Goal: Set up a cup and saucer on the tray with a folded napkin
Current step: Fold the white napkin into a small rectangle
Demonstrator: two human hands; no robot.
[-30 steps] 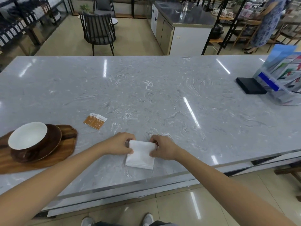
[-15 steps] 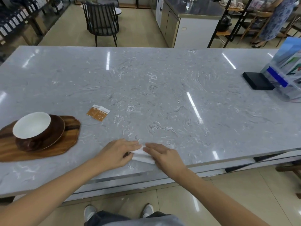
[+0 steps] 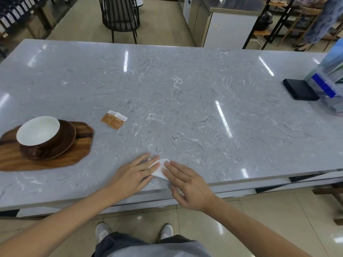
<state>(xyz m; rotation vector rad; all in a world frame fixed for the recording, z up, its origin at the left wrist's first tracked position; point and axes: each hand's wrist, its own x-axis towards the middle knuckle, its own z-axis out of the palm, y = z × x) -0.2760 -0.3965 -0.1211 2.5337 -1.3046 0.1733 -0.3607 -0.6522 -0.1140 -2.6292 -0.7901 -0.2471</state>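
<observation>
A white napkin [image 3: 160,169] lies folded near the front edge of the grey marble counter [image 3: 185,101]. My left hand [image 3: 132,175] lies flat on its left part, fingers spread. My right hand [image 3: 187,182] presses flat on its right part, so only a small white patch shows between them. At the left, a wooden tray [image 3: 81,143] carries a brown saucer [image 3: 68,140] with a brown cup [image 3: 39,134], white inside, standing on it.
Two small brown sachets [image 3: 114,122] lie on the counter beyond the tray. A black box [image 3: 299,89] and a clear leaflet holder [image 3: 330,84] stand at the far right. A dark chair [image 3: 119,17] and a cabinet [image 3: 222,25] stand behind the counter.
Both hands went from pinching the napkin's top corners to lying flat on it. The napkin shows smaller, folded down under the palms. The camera tilted downward.
</observation>
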